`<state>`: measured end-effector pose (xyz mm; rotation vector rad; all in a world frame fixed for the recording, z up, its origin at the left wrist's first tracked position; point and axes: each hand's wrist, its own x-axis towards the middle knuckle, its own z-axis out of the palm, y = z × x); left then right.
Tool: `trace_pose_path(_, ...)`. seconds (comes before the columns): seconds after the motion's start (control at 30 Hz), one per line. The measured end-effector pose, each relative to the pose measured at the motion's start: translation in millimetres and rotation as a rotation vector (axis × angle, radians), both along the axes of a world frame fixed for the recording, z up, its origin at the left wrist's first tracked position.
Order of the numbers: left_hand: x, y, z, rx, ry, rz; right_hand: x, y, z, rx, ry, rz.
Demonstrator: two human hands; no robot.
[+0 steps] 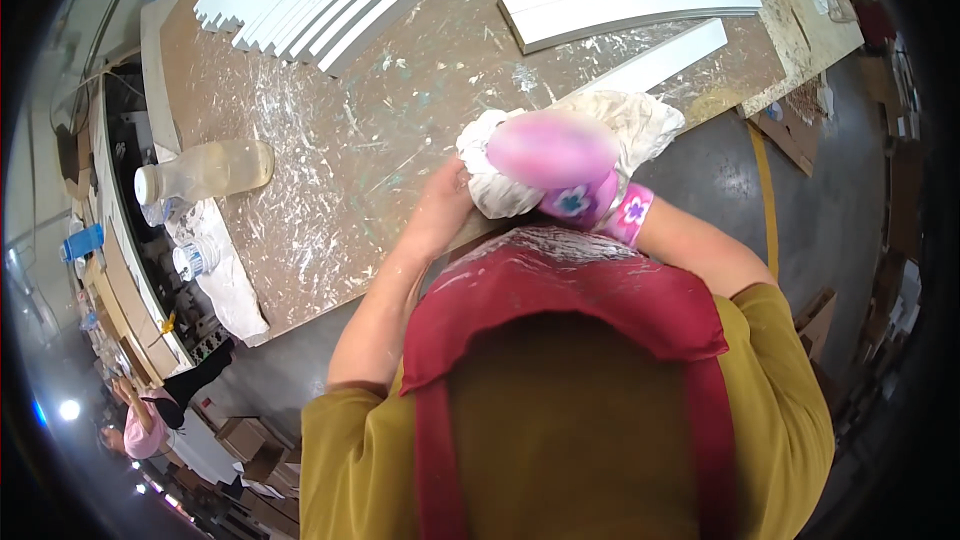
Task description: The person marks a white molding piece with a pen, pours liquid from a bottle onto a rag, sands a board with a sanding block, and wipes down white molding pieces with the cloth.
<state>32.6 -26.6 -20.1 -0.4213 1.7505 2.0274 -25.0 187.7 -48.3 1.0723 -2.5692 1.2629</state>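
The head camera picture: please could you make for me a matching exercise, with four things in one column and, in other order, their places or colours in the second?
Things:
1. white cloth
2. apron
3. large clear bottle
4. yellow line

Places, colours or states:
A. on the grey floor
B. bunched up at the left hand
C. near the left edge of the table
D. dark red, with white smears

Right pairs: 1-B, 2-D, 3-C, 4-A

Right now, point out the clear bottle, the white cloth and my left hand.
Clear bottle [215, 170], head view: its body.
White cloth [648, 122], head view: its right-hand folds.
Left hand [446, 202], head view: middle of the hand.
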Motion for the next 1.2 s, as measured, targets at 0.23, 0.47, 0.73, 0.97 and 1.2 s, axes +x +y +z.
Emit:
trace_pose_path(0.23, 8, -25, -9, 0.165, -0.147, -0.02, -80, 33, 35, 0.452, 0.029, -0.148)
trace_pose_path(0.47, 30, -30, -21, 0.044, 0.045, -0.029, -30, -28, 46, 0.66, 0.01, 0.084)
trace_pose_path(0.73, 24, -27, -20, -0.453, 0.773, -0.163, 17, -56, -6, 0.086, -0.106, 0.005)
trace_pose_path(0.97, 43, -49, -12, -0.147, -0.026, -0.128, -121, 120, 23, 0.665, 0.192, -0.556)
trace_pose_path(1.2, 15, -37, 14, -0.001, -0.065, -0.033, -45, 4, 45, 0.746, 0.306, -0.082)
